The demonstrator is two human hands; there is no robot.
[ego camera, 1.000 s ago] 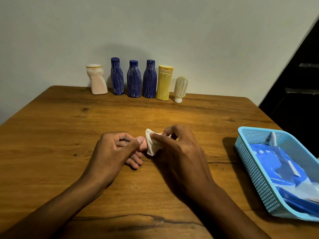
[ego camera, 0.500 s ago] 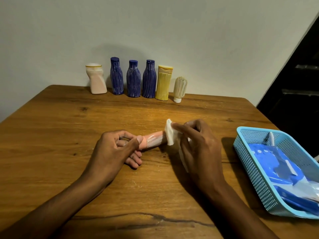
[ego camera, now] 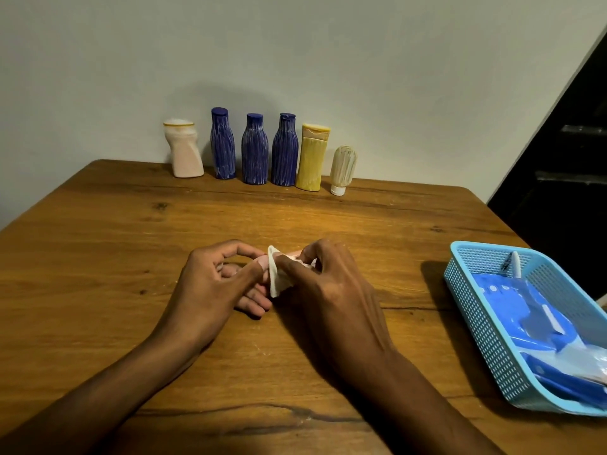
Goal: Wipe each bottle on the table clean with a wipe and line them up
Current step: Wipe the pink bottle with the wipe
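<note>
Head view: left hand [ego camera: 210, 284] grips pink tube [ego camera: 293, 256]; right hand [ego camera: 325, 290] pinches wipe [ego camera: 276, 277] around it.

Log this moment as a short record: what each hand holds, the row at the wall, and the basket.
left hand: grips one end of a small pink bottle, mostly hidden
right hand: fingers wrap a white wipe round the pink bottle
row at wall: six upright, from the left a beige bottle, three blue bottles, a yellow bottle, a pale tube standing on its white cap
blue basket: right edge of wooden table, holds a blue wipes pack
</note>
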